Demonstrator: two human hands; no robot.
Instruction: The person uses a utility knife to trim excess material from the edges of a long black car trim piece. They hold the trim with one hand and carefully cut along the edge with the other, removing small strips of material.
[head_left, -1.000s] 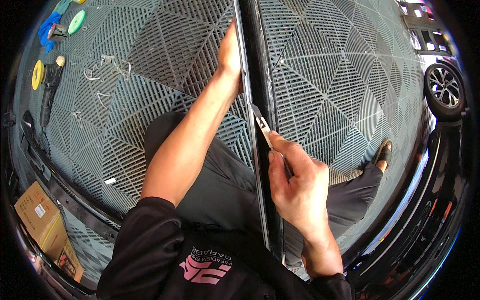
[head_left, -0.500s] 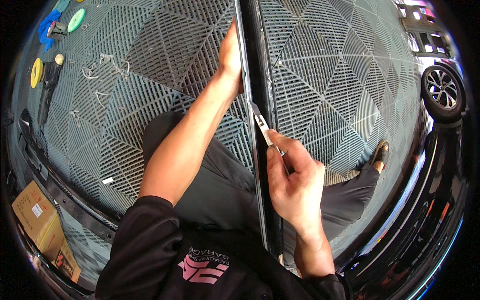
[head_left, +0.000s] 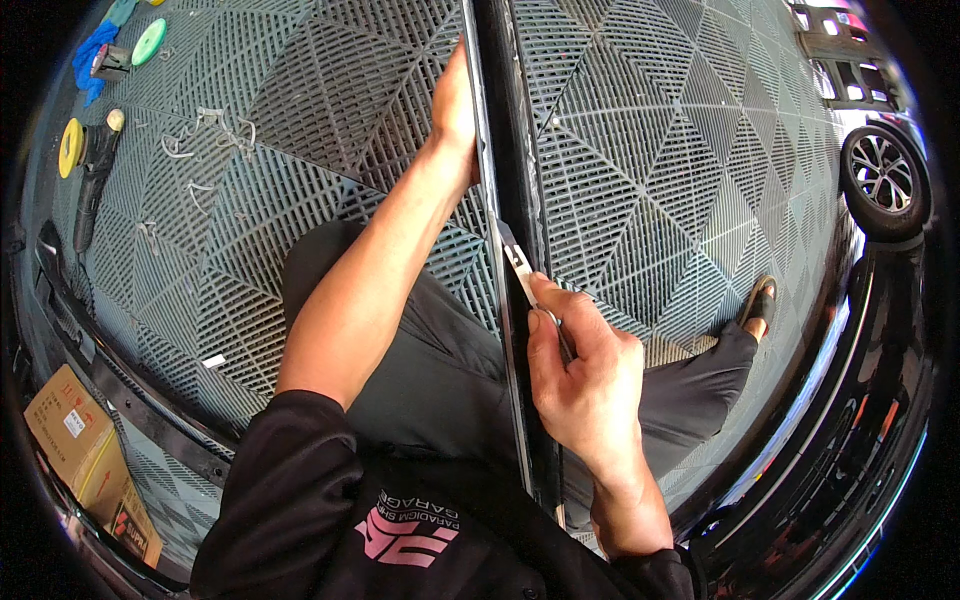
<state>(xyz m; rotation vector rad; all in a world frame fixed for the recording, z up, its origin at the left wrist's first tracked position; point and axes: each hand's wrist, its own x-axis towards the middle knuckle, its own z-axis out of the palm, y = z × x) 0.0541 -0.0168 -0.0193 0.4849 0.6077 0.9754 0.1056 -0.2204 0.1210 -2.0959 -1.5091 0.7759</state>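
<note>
A long black panel [head_left: 508, 130], seen nearly edge-on, runs from the top of the view down to my lap between my arms. My left hand [head_left: 455, 110] lies stretched along its left side; part of the fingers is hidden by the edge-on angle. In my right hand [head_left: 585, 365] is a utility knife [head_left: 520, 272], pinched between thumb and curled fingers. Its dark blade points away from me, and the tip meets the panel's left edge just nearer to me than my left hand.
Polishers with yellow [head_left: 70, 147] and green pads [head_left: 149, 42] lie at the far left, near white scraps [head_left: 208, 135]. A cardboard box [head_left: 75, 425] stands at lower left beside a black curved trim [head_left: 150, 410]. A black car [head_left: 850, 400] and a wheel [head_left: 886, 182] line the right.
My right hand and the knife have slid slightly toward me and to the left along the panel's edge. The left hand stays nearly in place against the panel.
</note>
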